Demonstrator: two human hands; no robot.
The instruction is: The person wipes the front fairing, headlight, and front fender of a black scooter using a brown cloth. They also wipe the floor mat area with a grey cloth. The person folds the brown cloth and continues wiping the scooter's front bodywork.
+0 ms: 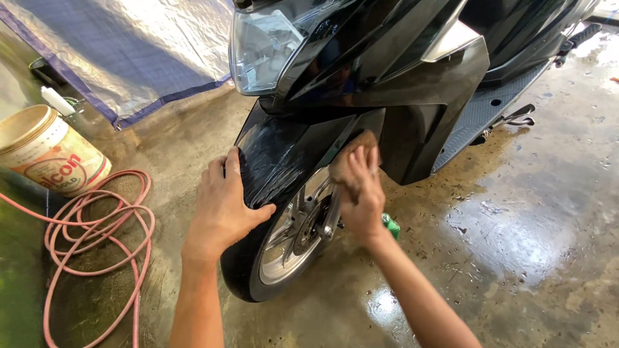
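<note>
In the middle of the frame, the right hand (360, 193) presses a brown cloth (356, 154) against the side of a black scooter's front mudguard (284, 154). Its fingers (372, 169) are curled shut around the cloth. The cloth looks soft and squashy, maybe wet, so it should bend easily and fit into tight spots. Bunching it in the palm, as now, looks like the best way to hold it.

The left hand (222, 206) lies flat on the other side of the mudguard, just above the front wheel (284, 258). Its fingers are open and spread, gripping nothing. The mudguard looks hard, smooth and shiny, so it is probably slippery.

The floor (516, 212) is wet and shiny. At the left of the frame lie 1 pink hose (97, 238) in loops and 1 bucket (45, 151).
</note>
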